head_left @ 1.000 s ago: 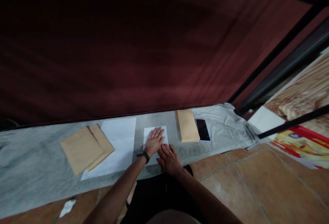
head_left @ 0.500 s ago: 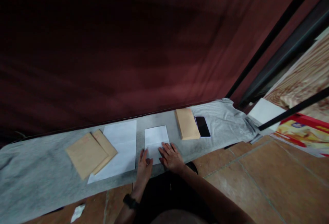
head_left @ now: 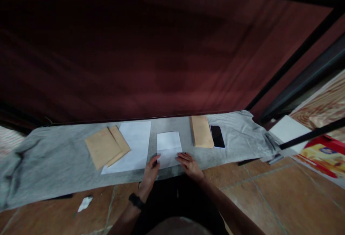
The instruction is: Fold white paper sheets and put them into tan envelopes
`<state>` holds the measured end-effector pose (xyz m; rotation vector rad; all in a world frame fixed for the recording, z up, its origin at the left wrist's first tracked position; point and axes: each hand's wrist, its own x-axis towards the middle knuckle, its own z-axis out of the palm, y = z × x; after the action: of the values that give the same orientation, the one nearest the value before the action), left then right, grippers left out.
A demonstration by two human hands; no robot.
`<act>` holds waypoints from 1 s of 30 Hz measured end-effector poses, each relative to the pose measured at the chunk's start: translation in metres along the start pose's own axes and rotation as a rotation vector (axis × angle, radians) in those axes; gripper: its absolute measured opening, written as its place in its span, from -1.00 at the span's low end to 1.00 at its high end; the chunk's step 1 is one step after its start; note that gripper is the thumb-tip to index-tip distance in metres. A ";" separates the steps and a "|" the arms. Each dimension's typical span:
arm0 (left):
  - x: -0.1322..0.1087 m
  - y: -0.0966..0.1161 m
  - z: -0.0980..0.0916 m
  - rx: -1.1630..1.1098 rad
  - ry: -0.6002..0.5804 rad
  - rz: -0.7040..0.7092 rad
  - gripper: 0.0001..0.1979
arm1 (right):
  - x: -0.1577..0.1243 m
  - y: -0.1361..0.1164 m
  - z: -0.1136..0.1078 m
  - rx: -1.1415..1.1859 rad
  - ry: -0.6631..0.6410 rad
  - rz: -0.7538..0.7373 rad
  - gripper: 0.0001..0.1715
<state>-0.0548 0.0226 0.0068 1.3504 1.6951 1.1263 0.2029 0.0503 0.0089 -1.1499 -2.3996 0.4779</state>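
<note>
A small folded white sheet of paper (head_left: 169,142) lies before me on the grey cloth, with a crease across its middle. My left hand (head_left: 151,170) is at its lower left edge, thumb and forefinger apart and touching the margin. At the lower right edge my right hand (head_left: 190,165) rests with its fingers stretched out over the paper. To the left lies a larger white sheet (head_left: 138,147), partly under two brown paper envelopes (head_left: 102,148). A stack of brown envelopes (head_left: 202,131) sits to the right, beside a dark-screened phone (head_left: 217,136).
The grey cloth (head_left: 67,163) covers a long, narrow bench against a dark red panel (head_left: 161,66). A crumpled white tissue (head_left: 85,204) is on the tiled floor. A red and yellow box (head_left: 325,156) and black metal bars (head_left: 291,60) stand at the right.
My view has shifted, so the bench looks more level. My right hand has slid from the paper's middle towards its right edge; my left forefinger has drawn in at the left edge.
</note>
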 end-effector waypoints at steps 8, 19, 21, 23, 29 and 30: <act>-0.006 0.002 -0.014 0.172 -0.031 0.277 -0.53 | 0.006 -0.011 -0.014 0.256 0.124 0.042 -0.62; 0.027 0.076 -0.025 -0.152 -0.103 -0.020 -0.54 | 0.077 -0.039 -0.105 0.715 0.478 0.251 -0.68; 0.027 0.082 -0.021 -0.259 -0.123 -0.097 -0.48 | 0.092 -0.036 -0.109 0.818 0.517 0.283 -0.64; 0.028 0.083 -0.016 -0.349 -0.116 -0.148 -0.45 | 0.101 -0.029 -0.100 0.917 0.516 0.325 -0.49; 0.039 0.060 0.002 -0.300 0.003 -0.162 -0.56 | 0.092 0.003 -0.029 0.817 0.411 0.503 -0.29; 0.042 0.054 0.005 -0.261 0.023 -0.156 -0.60 | 0.089 0.008 -0.017 0.748 0.412 0.506 -0.29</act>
<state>-0.0390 0.0690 0.0551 1.0300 1.5768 1.2264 0.1672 0.1275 0.0401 -1.3030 -1.3631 1.0617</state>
